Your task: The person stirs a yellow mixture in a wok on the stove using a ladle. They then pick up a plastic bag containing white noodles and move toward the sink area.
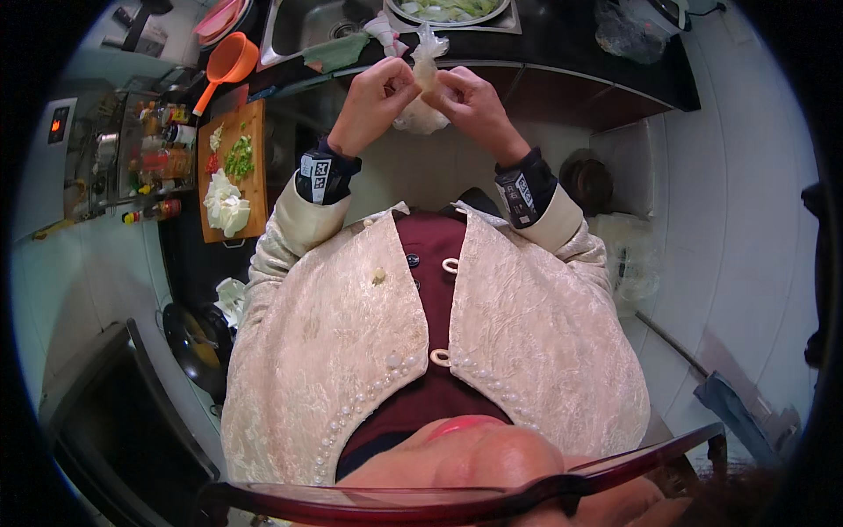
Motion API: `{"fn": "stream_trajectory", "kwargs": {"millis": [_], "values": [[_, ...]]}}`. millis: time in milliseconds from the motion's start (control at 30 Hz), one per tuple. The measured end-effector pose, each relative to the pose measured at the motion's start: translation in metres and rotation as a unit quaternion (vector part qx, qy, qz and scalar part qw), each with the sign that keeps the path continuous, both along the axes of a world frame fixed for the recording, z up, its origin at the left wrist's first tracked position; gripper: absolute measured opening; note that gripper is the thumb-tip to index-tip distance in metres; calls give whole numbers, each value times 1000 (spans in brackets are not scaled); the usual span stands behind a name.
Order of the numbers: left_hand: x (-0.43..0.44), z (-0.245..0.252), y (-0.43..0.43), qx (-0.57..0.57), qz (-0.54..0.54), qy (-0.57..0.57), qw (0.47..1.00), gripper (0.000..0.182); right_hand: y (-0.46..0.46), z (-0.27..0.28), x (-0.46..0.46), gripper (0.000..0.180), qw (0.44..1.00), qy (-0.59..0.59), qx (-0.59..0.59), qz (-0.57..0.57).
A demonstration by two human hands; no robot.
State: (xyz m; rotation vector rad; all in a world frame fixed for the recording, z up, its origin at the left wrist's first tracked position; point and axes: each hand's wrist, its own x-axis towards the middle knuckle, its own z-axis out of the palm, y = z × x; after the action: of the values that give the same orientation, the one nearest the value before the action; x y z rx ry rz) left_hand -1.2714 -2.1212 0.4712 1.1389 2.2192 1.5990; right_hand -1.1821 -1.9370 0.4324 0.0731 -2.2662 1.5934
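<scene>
In front of the counter edge, a clear plastic bag [423, 118] hangs between my two hands, its gathered neck sticking up above my fingers. Something pale fills its lower part, too blurred to name. My left hand [377, 95] pinches the bag's neck from one side. Opposite it, my right hand [471, 99] grips the same neck with thumb and bent fingers. Behind the bag, a pink-and-white cloth [386, 34] and a green cloth [337, 53] lie at the counter's front edge.
A steel sink [309, 26] and a round dish of cut greens [454, 10] are beyond my hands. On the left, a wooden cutting board [253, 191] bears chopped scallion and white pieces, near an orange ladle [232, 58], seasoning bottles [168, 161] and a wok [191, 342].
</scene>
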Motion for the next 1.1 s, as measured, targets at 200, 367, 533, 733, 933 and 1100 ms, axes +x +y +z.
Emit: {"fn": "stream_trajectory", "kwargs": {"millis": [200,367,533,733,933,1100], "values": [[-51,-6,24,-23,47,-1,999,15,59,-10,-11,18,961,-21,-250,-116],[-76,-15,86,64,-23,-139,988,11,130,-7,-25,15,945,-20,-314,-84],[-86,-18,181,50,-34,-191,980,15,186,-7,-52,11,948,-26,-318,11],[-101,-35,243,-9,-15,-207,978,9,244,-33,-62,17,973,-30,-227,-15],[-136,-48,270,87,76,-219,969,9,344,-79,-50,19,956,76,-254,-129],[-136,-92,303,32,-21,-180,983,4,374,-92,-28,15,958,-63,-151,-235]]}}
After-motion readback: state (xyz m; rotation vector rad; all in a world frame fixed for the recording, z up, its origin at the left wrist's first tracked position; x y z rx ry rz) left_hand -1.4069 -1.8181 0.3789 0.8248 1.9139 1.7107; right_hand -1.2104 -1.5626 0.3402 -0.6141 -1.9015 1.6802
